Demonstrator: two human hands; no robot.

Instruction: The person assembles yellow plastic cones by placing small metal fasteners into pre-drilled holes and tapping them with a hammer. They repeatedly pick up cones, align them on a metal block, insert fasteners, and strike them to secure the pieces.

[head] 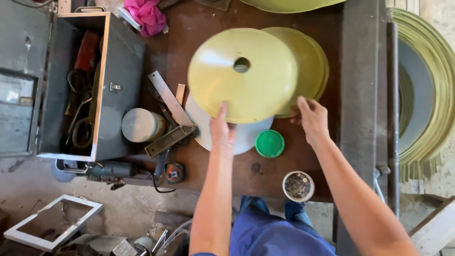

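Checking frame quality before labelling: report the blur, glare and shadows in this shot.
Head view: the yellow disc in the left hand is motion-blurred with a pale glare patch; the right hand is slightly soft; the toolbox interior is shadowed; the green lid is sharp.

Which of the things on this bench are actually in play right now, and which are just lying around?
In play:
left hand
right hand
yellow disc with centre hole
stack of yellow discs
pale disc underneath

Lying about:
green lid
small tub
grey toolbox
pink cloth
metal square
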